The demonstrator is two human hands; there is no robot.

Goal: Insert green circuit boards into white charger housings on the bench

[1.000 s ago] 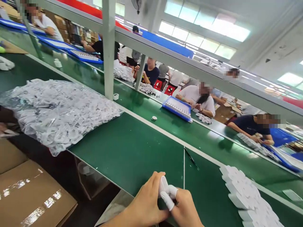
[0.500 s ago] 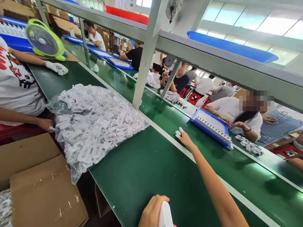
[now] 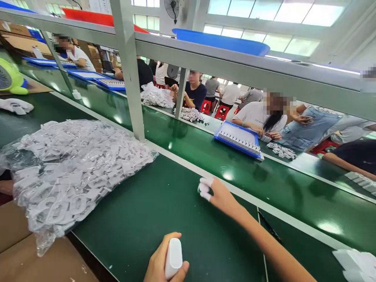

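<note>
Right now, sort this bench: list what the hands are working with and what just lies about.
In hand: white casing, gripped by the left hand; right hand, fingertips in white cots, low over the green bench, grip unclear.
Lying about: bag of white parts, blue tray, green fan, cardboard box, white stack.

I can read no words, numbers or signs here. The case [image 3: 173, 262] in my left hand [image 3: 155, 267] is plain white, and the tray [image 3: 237, 139] is too far to read.
</note>
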